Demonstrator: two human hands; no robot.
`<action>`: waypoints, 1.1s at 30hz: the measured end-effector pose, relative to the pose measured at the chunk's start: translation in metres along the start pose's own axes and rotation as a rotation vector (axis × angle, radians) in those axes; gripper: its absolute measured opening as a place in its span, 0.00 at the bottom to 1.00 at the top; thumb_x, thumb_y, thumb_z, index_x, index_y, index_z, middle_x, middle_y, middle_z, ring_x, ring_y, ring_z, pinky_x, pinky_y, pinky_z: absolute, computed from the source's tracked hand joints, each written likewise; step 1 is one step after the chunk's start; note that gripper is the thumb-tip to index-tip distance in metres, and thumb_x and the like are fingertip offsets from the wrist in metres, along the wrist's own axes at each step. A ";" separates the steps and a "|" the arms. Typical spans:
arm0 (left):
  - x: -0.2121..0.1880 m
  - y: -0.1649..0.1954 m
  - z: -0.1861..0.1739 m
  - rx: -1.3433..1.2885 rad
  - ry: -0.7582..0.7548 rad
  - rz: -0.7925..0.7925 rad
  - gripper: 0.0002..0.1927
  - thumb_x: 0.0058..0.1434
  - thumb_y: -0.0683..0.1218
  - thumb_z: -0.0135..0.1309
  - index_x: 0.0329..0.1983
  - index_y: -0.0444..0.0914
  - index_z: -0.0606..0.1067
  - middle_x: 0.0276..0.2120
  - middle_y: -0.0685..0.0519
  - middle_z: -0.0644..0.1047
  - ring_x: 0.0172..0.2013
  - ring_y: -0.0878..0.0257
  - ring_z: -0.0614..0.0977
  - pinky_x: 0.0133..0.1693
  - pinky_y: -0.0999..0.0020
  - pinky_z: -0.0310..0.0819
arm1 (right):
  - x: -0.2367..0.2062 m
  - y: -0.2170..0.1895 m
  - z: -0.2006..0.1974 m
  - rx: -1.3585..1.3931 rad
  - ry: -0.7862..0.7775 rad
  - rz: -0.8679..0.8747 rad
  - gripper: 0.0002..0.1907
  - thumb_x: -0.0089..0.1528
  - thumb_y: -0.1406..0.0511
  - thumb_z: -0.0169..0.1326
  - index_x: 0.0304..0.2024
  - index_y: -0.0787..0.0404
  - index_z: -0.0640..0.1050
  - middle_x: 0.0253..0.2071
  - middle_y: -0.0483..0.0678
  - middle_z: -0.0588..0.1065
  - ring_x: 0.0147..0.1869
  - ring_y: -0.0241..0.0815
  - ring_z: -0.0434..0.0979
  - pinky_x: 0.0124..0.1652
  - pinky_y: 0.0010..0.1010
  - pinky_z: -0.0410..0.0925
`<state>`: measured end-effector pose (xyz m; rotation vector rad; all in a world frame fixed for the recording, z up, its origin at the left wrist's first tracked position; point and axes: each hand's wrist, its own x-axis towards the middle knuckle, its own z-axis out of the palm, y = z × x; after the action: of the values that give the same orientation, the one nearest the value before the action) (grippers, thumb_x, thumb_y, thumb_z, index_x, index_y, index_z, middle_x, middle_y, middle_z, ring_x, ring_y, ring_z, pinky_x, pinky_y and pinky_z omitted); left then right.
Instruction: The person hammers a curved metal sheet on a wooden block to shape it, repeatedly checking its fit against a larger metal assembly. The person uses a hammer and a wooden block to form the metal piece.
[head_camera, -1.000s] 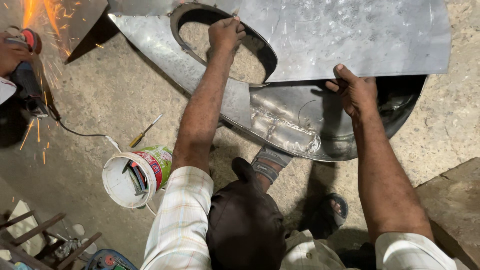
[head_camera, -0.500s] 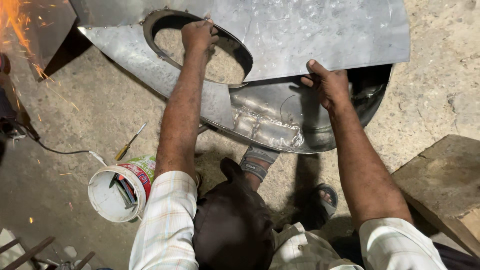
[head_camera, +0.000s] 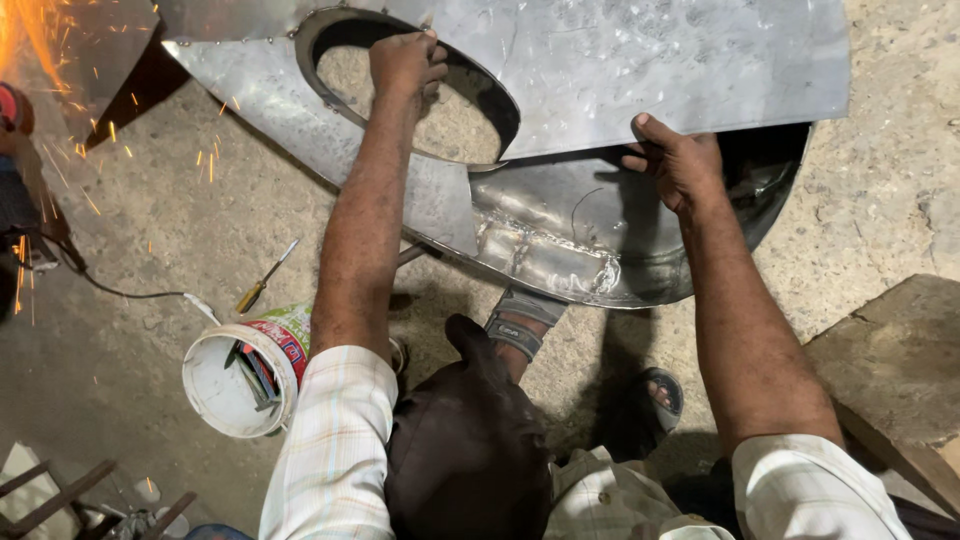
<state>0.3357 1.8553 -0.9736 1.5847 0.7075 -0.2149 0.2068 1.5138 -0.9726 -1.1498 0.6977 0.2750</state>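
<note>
Head view: both hands grip the metal sheet, white bucket near sparks.

My sheet metal is dull silver-grey, mottled with pale scuffs. My sleeves are cream with a faint pastel check. The bucket is white inside, the screwdriver handle yellow, the sparks orange, the floor speckled grey.

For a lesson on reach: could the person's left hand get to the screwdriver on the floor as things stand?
Probably yes: the left hand now grips the sheet metal, but bare floor lies between the arm and the screwdriver, beside the white bucket.
</note>
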 end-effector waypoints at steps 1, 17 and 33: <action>0.002 -0.001 0.000 0.007 -0.007 0.003 0.12 0.65 0.44 0.56 0.45 0.30 0.80 0.27 0.47 0.81 0.18 0.68 0.77 0.15 0.75 0.63 | 0.000 0.001 -0.001 0.011 -0.005 -0.023 0.23 0.61 0.67 0.67 0.51 0.76 0.73 0.42 0.56 0.79 0.43 0.46 0.84 0.38 0.37 0.83; -0.010 0.014 0.000 0.041 -0.009 -0.057 0.19 0.65 0.46 0.55 0.56 0.31 0.75 0.39 0.44 0.84 0.27 0.65 0.88 0.20 0.76 0.80 | -0.015 0.006 -0.015 0.106 -0.031 -0.076 0.23 0.64 0.61 0.64 0.52 0.70 0.72 0.46 0.54 0.77 0.47 0.47 0.83 0.42 0.40 0.82; -0.207 0.071 -0.084 -0.113 -0.194 0.090 0.17 0.70 0.48 0.52 0.58 0.36 0.73 0.47 0.45 0.84 0.38 0.59 0.89 0.36 0.67 0.89 | -0.300 -0.025 -0.094 -0.148 -0.027 -0.117 0.25 0.66 0.61 0.55 0.65 0.60 0.73 0.54 0.55 0.80 0.54 0.47 0.83 0.48 0.39 0.78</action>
<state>0.1892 1.8715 -0.7914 1.4619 0.4885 -0.2547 -0.0421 1.4621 -0.7861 -1.3206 0.5912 0.2453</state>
